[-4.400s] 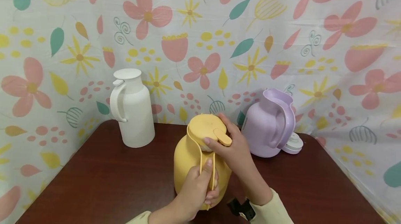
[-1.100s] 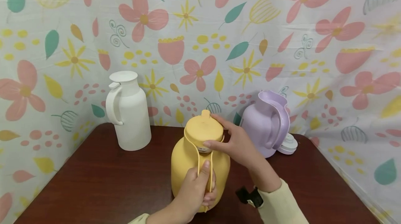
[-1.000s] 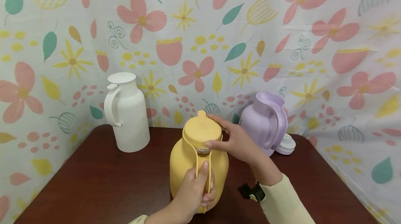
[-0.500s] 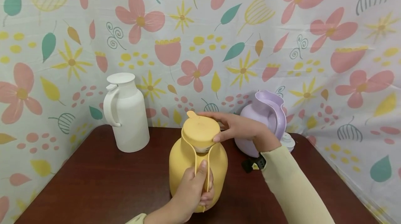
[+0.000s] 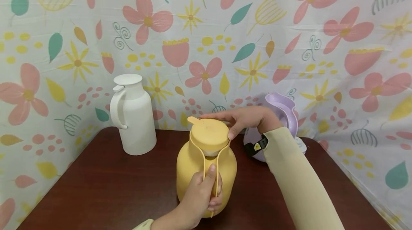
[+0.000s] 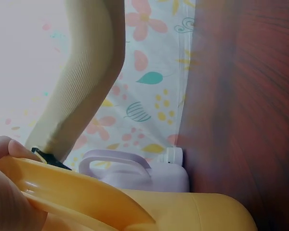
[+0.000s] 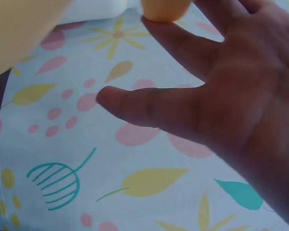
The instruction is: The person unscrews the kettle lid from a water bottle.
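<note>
A yellow thermos jug (image 5: 186,165) stands upright on the table. My left hand (image 5: 201,194) grips its handle (image 5: 216,176), with the thumb along the top of it. Above, the round yellow lid (image 5: 210,133) sits in the neck, a pale band showing under its rim. Its tab (image 5: 193,120) points to the far left. My right hand (image 5: 246,119) reaches round the far side of the lid, fingers extended towards the tab and thumb by the right rim. In the right wrist view, a straight finger touches an orange rounded part (image 7: 166,10), while the thumb (image 7: 135,106) stands apart.
A white thermos jug (image 5: 135,122) stands at the back left. At the back right is a lilac jug (image 5: 283,104) without a lid, partly behind my right wrist. A white lid (image 5: 300,145) lies beside it. A flowered cloth (image 5: 206,26) hangs behind the brown table (image 5: 106,187).
The lid has turned counterclockwise: its tab has swung from the front right, past the back, to the far left. My right hand has moved round with it. My left hand keeps the handle.
</note>
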A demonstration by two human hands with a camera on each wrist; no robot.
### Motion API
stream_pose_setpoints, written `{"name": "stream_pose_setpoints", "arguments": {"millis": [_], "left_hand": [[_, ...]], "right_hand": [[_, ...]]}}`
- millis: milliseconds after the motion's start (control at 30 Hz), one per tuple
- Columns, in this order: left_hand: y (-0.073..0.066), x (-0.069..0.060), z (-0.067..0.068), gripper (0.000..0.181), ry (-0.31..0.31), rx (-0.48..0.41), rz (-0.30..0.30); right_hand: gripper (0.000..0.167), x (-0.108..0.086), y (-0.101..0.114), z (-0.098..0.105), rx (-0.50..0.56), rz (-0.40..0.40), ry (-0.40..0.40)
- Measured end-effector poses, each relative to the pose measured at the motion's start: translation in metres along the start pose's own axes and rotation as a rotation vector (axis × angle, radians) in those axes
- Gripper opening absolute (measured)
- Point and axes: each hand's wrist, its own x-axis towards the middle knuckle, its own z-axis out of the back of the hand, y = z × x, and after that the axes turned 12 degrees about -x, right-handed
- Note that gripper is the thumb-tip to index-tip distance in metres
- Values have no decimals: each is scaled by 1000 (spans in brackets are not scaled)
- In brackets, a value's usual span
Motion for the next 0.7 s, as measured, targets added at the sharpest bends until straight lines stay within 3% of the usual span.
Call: {"name": "stream_pose_setpoints", "arguments": {"millis": [133, 233, 333, 433, 500, 567, 700], "left_hand": [[1, 1, -2, 68, -23, 6, 0], [3, 1, -3, 67, -39, -3, 15], [6, 2, -4, 67, -40, -18, 20], [7, 4, -4, 66, -33, -27, 11], [7, 4, -4, 66, -34, -28, 2], [7, 4, -3, 66, -41, -25, 1], [7, 3, -1, 66, -57, -27, -1]], "right_hand": [[108, -3, 2, 1, -30, 6, -20], [102, -11, -4, -13, -17, 76, -110], [91, -18, -7, -43, -25, 75, -378], [84, -14, 3, -82, -112, -31, -769], [80, -5, 13, -109, -149, -125, -988], [80, 5, 21, -131, -181, -201, -1132], [82, 25, 33, -153, -115, -313, -1264]]}}
